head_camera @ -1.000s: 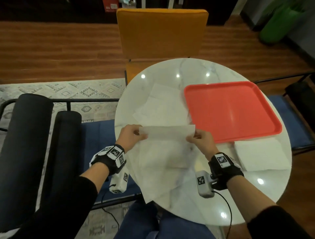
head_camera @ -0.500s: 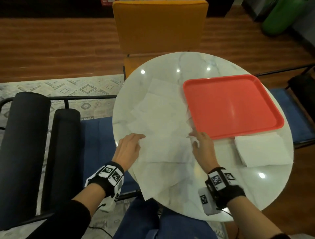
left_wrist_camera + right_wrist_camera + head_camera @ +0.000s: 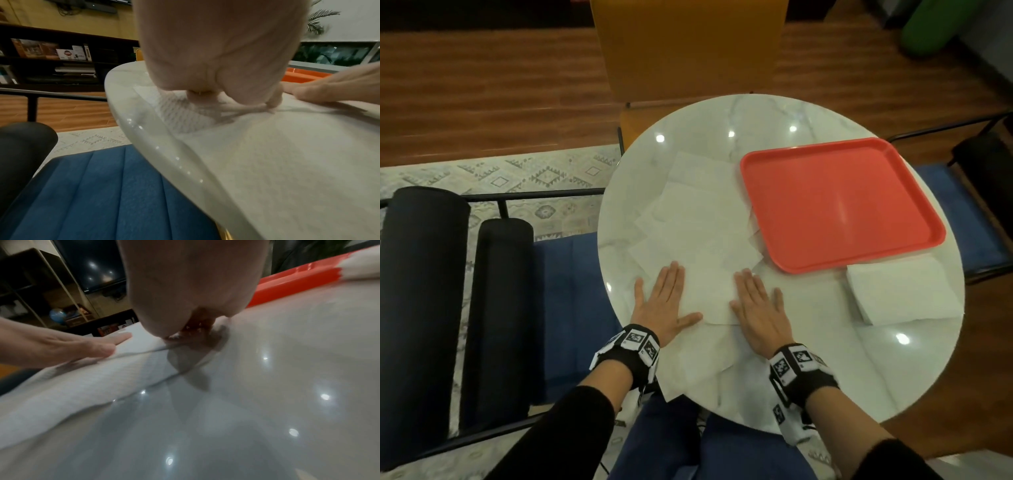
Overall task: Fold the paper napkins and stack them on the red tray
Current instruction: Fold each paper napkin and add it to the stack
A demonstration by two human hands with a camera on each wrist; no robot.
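Observation:
A white paper napkin [image 3: 709, 291], folded over, lies on the round marble table [image 3: 808, 359] in front of me. My left hand [image 3: 664, 301] lies flat on its left edge with fingers straight. My right hand [image 3: 756, 305] presses flat on its right edge, fingers straight too. More unfolded napkins [image 3: 698, 212] lie spread beneath and beyond it. The red tray [image 3: 839, 205] sits at the right back and holds nothing. A stack of folded napkins [image 3: 904, 294] rests on the table just in front of the tray. In the wrist views each palm [image 3: 216, 48] [image 3: 191, 280] bears down on the paper.
An orange chair [image 3: 688, 51] stands behind the table. A blue seat cushion [image 3: 565, 308] and black bolsters [image 3: 421, 308] are to the left, below the table's edge. One napkin corner [image 3: 671, 387] hangs over the near rim. Another blue seat [image 3: 962, 222] is at the right.
A second ago both hands pinched the napkin's far edge, lifted above the table. They laid it down folded, then drew back towards me and flattened onto it.

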